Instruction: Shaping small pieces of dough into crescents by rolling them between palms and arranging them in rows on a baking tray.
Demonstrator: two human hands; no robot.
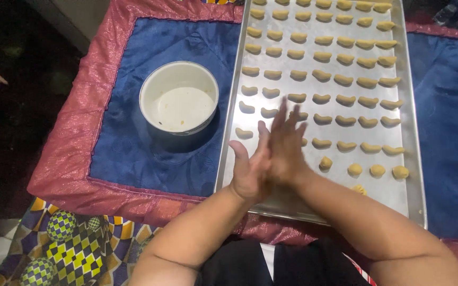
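- The left hand (251, 170) and right hand (286, 148) are pressed together palm to palm over the near part of the tray (417, 175), fingers stretched out and pointing away from the person.
- Both hands are flat rather than curled; the fingers look blurred. Whether anything lies between the palms cannot be told.
- The tray is a long metal sheet lying on a blue cloth (128, 143) with a red border (64, 159).
- Rows of small pale crescents (322, 75) of dough fill most of the tray, evenly spaced.
- In the nearest row, just right of the hands, sit a few round balls (377, 170) of the same dough, and one ridged piece (359, 188) lies nearer still, beside the right forearm.
- A white bowl (179, 98) stands on the blue cloth just left of the tray, holding only a few crumbs.
- A patterned fabric (70, 238) of yellow, green and purple shows at the lower left, under the red border.
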